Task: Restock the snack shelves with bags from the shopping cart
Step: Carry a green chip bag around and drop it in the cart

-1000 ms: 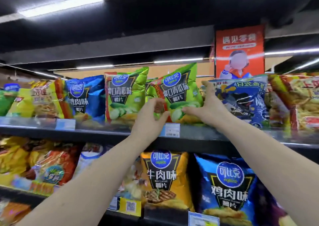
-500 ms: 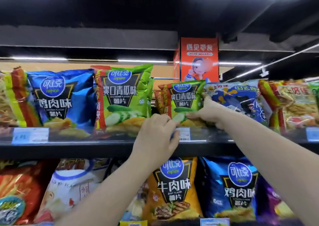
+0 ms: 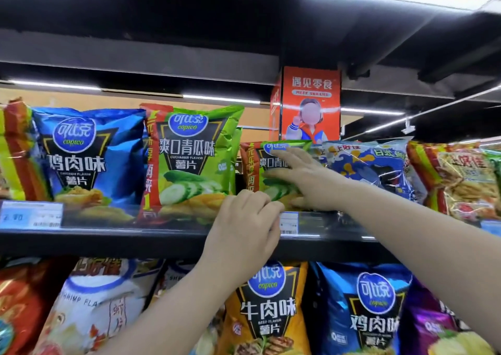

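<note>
**Cucumber bag pushed back into the row**

The green cucumber bag (image 3: pixel 253 165) slides deeper onto the top shelf (image 3: pixel 108 242) and now sits well behind the front of its twin on the left. The right hand (image 3: pixel 303 181) gives up its pinch and spreads flat, fingers straight against the bag's face. The left hand (image 3: pixel 244 224) drops to the front rail, fingers curled beside the price tag (image 3: pixel 288 223). It looks to have let go, though the fingertips are hard to read.

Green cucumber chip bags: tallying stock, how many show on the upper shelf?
2. The front cucumber bag stands right of the blue chicken bag; the set-back cucumber bag is farther right, with the right hand on it. Others may hide behind.
</note>
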Available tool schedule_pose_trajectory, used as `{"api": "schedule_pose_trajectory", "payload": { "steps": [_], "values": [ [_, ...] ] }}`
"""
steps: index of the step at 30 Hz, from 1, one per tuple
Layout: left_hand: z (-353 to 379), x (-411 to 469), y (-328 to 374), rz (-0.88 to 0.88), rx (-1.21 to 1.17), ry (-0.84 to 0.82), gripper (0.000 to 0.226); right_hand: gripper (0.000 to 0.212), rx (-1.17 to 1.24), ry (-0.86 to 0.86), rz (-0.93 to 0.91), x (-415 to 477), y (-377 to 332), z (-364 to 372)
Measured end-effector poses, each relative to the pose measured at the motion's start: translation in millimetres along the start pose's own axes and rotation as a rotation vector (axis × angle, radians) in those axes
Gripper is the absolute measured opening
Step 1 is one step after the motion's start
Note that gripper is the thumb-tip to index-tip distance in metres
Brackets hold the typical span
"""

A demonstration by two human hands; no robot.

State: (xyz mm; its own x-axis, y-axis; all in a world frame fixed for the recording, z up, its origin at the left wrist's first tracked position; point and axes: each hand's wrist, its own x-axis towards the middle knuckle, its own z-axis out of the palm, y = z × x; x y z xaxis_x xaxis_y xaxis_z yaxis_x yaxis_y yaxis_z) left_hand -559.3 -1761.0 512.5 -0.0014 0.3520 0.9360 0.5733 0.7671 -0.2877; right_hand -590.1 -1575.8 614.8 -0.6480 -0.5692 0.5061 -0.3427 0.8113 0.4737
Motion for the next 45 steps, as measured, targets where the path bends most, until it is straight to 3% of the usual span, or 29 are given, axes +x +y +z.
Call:
{"api": "schedule_pose_trajectory", "payload": {
  "steps": [5, 13, 20, 28, 33, 41, 45],
  "values": [
    [-3, -1, 1, -0.003, -0.004, -0.007, 0.02, 0.089, -0.364, -0.117, -0.158, 27, 6, 17],
    [2, -1, 0, -0.003, 0.034, 0.014, 0.016, 0.094, -0.516, -0.133, -0.184, 46, 3, 19],
    [0, -1, 1, -0.049, 0.034, -0.027, 0.016, 0.089, -0.464, -0.104, -0.234, 36, 3, 11],
    [1, 3, 3, -0.064, 0.042, -0.097, 0.019, 0.063, -0.135, 0.074, 0.007, -10, -5, -9],
    [-4, 4, 4, -0.079, 0.044, -0.168, 0.025, 0.046, -0.061, 0.232, 0.113, -29, -20, -14],
    [-15, 36, 25, -0.16, 0.018, -0.238, 0.031, 0.035, -0.163, 0.509, 0.233, -65, -32, -22],
    [-8, 63, 66, -0.163, -0.025, -0.277, 0.036, 0.034, -0.259, 0.552, 0.341, -119, -22, -28]
  ]
}}
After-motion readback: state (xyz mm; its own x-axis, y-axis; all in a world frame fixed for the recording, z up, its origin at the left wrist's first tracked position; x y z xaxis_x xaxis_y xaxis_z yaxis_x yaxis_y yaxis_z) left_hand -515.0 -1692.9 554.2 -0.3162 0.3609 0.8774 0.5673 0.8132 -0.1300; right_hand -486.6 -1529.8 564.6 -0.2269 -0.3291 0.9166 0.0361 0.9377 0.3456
